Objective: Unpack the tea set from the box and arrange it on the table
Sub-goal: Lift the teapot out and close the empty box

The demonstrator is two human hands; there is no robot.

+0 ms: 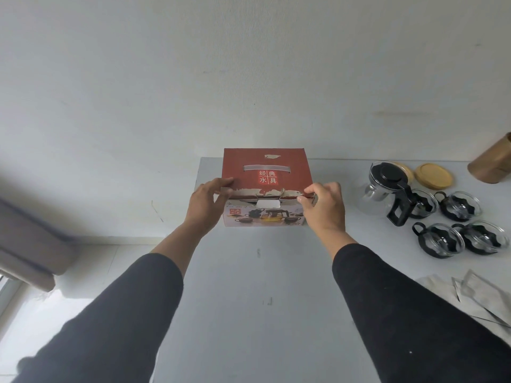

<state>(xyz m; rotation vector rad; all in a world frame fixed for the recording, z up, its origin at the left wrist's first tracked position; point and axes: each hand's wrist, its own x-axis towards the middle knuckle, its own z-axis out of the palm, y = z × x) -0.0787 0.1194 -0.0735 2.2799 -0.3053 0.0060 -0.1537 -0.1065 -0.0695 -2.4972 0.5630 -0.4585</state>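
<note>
A red cardboard tea-set box (265, 172) with a closed lid stands at the far left part of the white table (249, 286). My left hand (208, 201) grips the box's front left top corner. My right hand (323, 205) pinches the front right edge of the lid. To the right of the box stand a glass teapot with a black lid and handle (384, 189) and several glass cups in black holders (437, 240).
Two round wooden lids (434, 175) and a brown cylinder (492, 164) lie at the far right by the wall. Grey plastic wrappers (475, 297) lie on the table's right side. The table's left edge drops to the floor, where a grey cushion (30, 244) sits.
</note>
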